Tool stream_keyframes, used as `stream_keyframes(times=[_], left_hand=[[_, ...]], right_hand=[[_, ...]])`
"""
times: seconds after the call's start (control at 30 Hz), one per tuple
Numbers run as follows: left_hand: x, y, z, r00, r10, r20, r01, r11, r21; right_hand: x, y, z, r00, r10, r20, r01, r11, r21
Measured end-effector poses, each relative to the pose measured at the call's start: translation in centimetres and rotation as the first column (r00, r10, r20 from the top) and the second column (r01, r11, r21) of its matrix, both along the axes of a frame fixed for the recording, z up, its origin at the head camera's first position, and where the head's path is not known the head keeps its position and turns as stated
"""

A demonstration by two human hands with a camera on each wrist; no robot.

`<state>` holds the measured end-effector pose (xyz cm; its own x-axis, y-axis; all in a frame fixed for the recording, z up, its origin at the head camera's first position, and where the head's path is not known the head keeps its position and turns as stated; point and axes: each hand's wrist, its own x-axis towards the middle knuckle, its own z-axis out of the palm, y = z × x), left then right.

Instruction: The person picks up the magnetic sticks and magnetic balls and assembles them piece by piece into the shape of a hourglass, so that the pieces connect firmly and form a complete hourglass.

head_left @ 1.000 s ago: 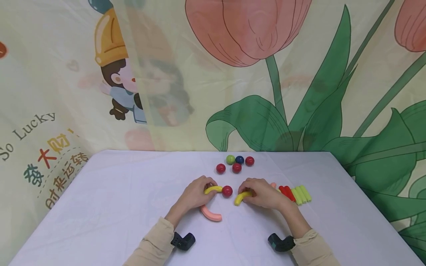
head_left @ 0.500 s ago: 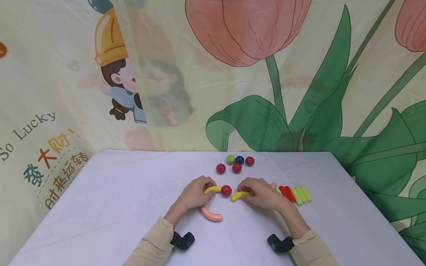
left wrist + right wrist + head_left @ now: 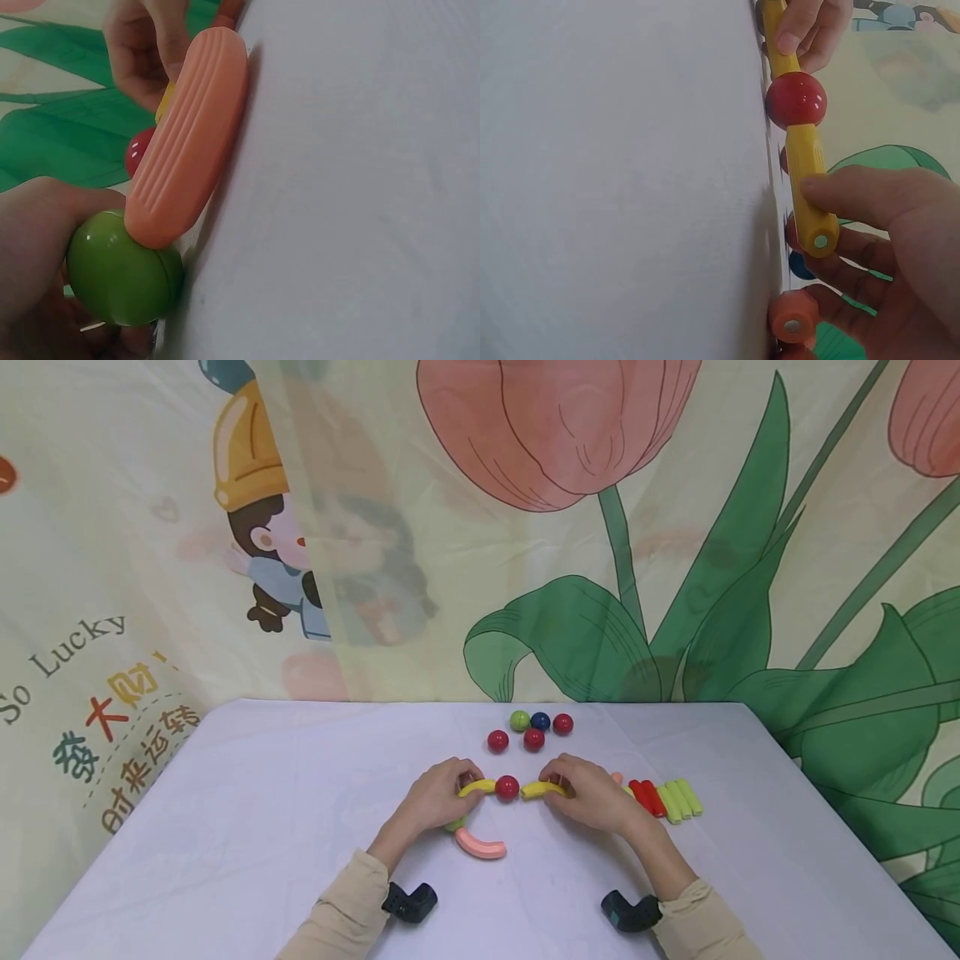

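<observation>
My left hand pinches a yellow curved magnetic stick, with a red ball at its right end. Opposite, my right hand holds a second yellow curved stick between thumb and fingers, its tip right at the ball. A silver magnet dot shows on that stick's near end in the right wrist view. Under my left hand sits a green ball, mostly hidden in the head view. A pink curved stick runs rightward from this ball.
Toward the back of the white table lie a green ball, a blue ball and several red balls. Red sticks and light green sticks lie beside my right hand, with a pink stick partly hidden.
My right hand has brought its yellow stick up and left to the red ball, turning it nearly level. The red ball, left yellow stick and pink stick have shifted slightly; the green ball now shows.
</observation>
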<state>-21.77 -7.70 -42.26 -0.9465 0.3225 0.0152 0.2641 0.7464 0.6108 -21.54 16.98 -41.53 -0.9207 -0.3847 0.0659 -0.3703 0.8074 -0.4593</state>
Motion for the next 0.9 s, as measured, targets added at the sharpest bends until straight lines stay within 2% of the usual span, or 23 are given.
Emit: stream_keyframes(times=[0.2,0.57,0.9], left_hand=[[0.04,-0.05,-0.03,1.000,-0.001,-0.013,0.001,1.000,0.004],[0.03,0.00,-0.04,1.000,0.001,-0.018,-0.001,1.000,0.007],[-0.01,0.10,-0.17,1.000,-0.002,-0.014,0.002,1.000,0.017]], right_hand=[[0.02,-0.19,-0.03,0.999,-0.044,-0.004,0.044,0.999,-0.013],[0.05,-0.43,-0.27,0.998,-0.062,-0.028,0.062,0.998,0.001],[0.23,-0.90,-0.27,0.997,-0.080,0.001,0.080,0.997,-0.007]])
